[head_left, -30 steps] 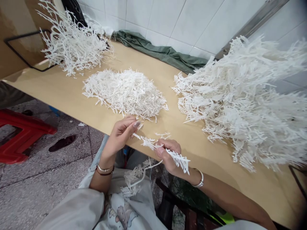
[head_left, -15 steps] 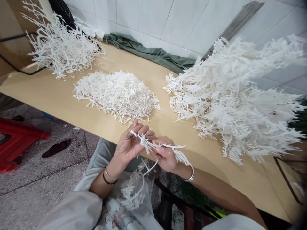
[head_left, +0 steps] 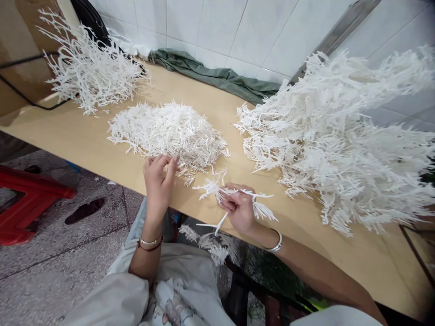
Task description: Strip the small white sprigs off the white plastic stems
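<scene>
My right hand is closed around a white plastic branch, with twigs sticking out on both sides of the fist and a long stem and feathery tufts hanging below the table's front edge. My left hand is at the near edge of a low heap of small white sprigs. Its fingers are bent, the thumb stands apart from them, and I see nothing held between them. Part of the fingertips is hidden from me.
On the right of the tan table rises a big mound of white branches. Barer white stems are piled at the far left. Green cloth lies along the tiled wall. A red stool stands on the floor.
My left hand has let go of the branch and moved left and forward to the small heap. My right hand still grips the branch, slightly farther right and forward.
</scene>
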`<state>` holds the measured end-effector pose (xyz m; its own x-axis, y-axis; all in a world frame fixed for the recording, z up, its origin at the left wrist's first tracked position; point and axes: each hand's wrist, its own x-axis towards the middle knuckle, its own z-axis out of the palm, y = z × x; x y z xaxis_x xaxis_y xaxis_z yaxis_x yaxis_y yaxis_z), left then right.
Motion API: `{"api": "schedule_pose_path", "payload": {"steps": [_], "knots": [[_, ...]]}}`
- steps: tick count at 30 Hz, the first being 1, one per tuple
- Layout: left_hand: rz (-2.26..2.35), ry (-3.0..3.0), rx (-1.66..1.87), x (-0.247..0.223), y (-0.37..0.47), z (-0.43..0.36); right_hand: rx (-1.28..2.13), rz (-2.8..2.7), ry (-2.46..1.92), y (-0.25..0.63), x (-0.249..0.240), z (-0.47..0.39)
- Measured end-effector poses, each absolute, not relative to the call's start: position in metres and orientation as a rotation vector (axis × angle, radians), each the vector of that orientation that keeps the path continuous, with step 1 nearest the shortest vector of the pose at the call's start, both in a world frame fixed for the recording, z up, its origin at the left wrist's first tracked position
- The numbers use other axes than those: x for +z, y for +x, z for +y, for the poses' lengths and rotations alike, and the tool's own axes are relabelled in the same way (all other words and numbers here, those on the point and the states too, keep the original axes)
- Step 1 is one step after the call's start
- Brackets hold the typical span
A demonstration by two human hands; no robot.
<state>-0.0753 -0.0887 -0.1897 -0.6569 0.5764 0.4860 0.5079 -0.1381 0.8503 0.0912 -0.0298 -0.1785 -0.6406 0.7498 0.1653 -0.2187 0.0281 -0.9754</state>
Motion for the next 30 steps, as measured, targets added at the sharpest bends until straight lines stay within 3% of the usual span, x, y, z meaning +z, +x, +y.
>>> {"api": "schedule_pose_path", "payload": {"steps": [5, 13, 25, 30], "knots": [[2.361, 1.571, 1.569, -0.195, -0.073, -0.085, 1.690, -1.506, -0.560, 0.088, -0.179, -0.031], [1.754, 1.811, 1.844, -0.178, -0.046, -0.100, 1.554, -1.613, -0.554, 0.093, -0.190, -0.030], [1.719, 1.726, 1.887, -0.176, -0.037, -0.102, 1.074, -2.072, -0.378, 0.099, -0.178, -0.040], [1.505, 1.631, 1.928, -0.177, -0.041, -0.103, 0.965, -2.134, -0.349, 0.097, -0.179, -0.045]]}}
